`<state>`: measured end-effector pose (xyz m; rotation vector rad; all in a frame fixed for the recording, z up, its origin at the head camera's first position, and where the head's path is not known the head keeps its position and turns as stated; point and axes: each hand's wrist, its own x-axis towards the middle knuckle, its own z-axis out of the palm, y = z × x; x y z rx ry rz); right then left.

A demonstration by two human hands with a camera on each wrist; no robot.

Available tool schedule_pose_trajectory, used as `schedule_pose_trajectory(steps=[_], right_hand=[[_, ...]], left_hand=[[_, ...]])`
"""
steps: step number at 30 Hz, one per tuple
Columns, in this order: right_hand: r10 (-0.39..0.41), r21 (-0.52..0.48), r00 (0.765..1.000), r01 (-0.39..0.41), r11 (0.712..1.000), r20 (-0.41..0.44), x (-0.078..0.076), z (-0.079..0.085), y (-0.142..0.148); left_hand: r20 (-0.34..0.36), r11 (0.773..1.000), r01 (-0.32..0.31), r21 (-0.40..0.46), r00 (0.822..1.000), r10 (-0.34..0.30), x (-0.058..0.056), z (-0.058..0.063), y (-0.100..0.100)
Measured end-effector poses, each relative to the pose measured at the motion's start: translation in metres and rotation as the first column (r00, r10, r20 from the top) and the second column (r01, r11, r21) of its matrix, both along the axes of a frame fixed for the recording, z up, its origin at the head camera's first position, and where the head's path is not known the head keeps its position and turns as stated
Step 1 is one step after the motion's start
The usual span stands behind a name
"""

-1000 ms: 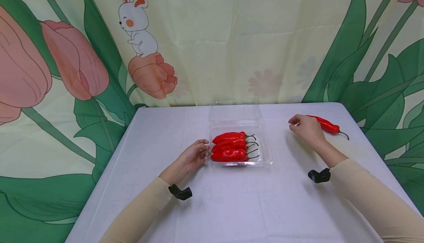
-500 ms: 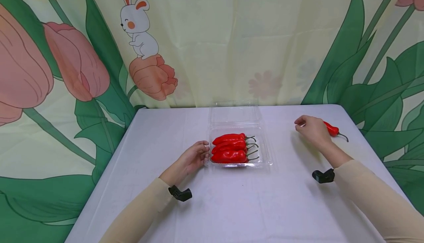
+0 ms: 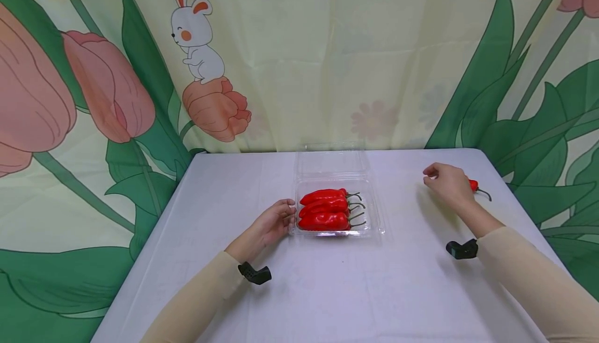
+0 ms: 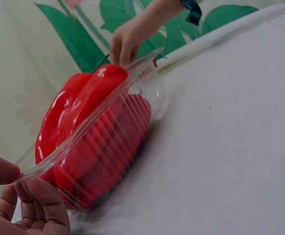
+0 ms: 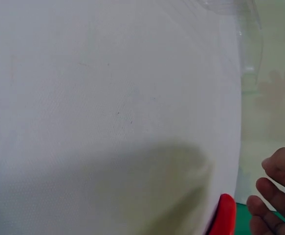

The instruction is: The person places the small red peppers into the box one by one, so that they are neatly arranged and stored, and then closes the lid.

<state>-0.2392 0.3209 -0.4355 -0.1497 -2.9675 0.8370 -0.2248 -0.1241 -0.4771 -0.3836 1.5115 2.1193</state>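
Observation:
A clear plastic clamshell box (image 3: 373,214) stands mid-table with its lid raised at the back. Several red chili peppers (image 3: 324,222) lie side by side in it, green stems to the right. At the left end my left hand (image 3: 269,223) pinches the rim, thumb above and fingers below, as the left wrist view shows. My right hand (image 3: 447,184) hovers near a single red pepper (image 3: 474,185) at the back right, mostly hidden behind it in the head view. Its loosely bent fingers hold nothing; in the right wrist view the pepper's tip (image 5: 225,215) shows below them.
The transparent lid (image 3: 333,162) leans back near the table's far edge. A white cloth covers the table (image 3: 327,291). Behind it hangs a curtain (image 3: 299,62) printed with tulips and a rabbit.
My right hand has shifted to the right over the loose pepper, covering more of it in the head view. My left hand and the box have stayed in place.

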Motion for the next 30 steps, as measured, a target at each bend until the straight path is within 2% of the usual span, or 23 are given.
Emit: schedule_pose_trajectory(steps=[9, 18, 30], right_hand=[[-0.029, 0.008, 1.0, 0.029, 1.0, -0.007, 0.004, -0.004, 0.015], [-0.086, 0.026, 0.996, 0.086, 0.996, 0.03, 0.004, -0.008, 0.032], [-0.109, 0.039, 0.994, 0.109, 0.993, -0.015, 0.002, -0.018, 0.049]], left_hand=[[0.005, 1.0, -0.004, -0.001, 1.0, 0.004, -0.001, -0.001, 0.0], [0.004, 1.0, -0.01, 0.0, 1.0, 0.01, 0.0, -0.001, 0.0], [-0.005, 1.0, -0.001, -0.003, 1.0, 0.001, 0.0, -0.001, 0.0]])
